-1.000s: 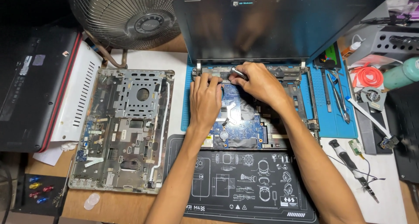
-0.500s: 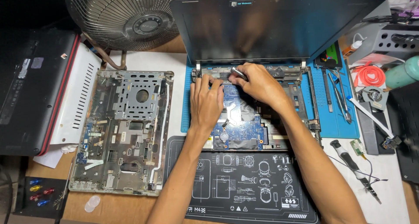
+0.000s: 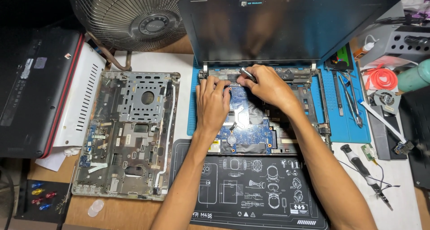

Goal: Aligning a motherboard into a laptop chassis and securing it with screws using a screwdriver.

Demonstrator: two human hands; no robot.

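In the middle of the frame an opened laptop base (image 3: 286, 122) lay on a blue mat (image 3: 354, 127), its blue circuit board (image 3: 248, 133) bare and its lid and dark screen (image 3: 286, 26) standing upright along the upper edge. The base's long axis ran left to right across the picture, hinge edge toward the top.

The left hand (image 3: 212, 103) rested flat on the board, its fingers together and pointing up the frame, the tips pressing on the hinge strip at the rear of the base. The right hand (image 3: 268, 84) sat just beside it, coming in from the lower right, its fingers curled and clamped on a small silver tool handle (image 3: 247, 73) that lay tilted, its upper end toward the upper left; its tip was hidden by the fingers.

At left centre a stripped metal laptop chassis (image 3: 130, 131) lay on the desk (image 3: 403, 198), long axis running top to bottom. A black laptop with a red edge (image 3: 31, 91) filled the far left, and a round fan (image 3: 134, 17) stood at the upper left. A black printed mat (image 3: 251, 189) lay at the bottom centre. Tweezers (image 3: 349, 100) lay on the blue mat at right, and a black screwdriver (image 3: 363, 167) lay lower right, pointing toward the lower right corner.
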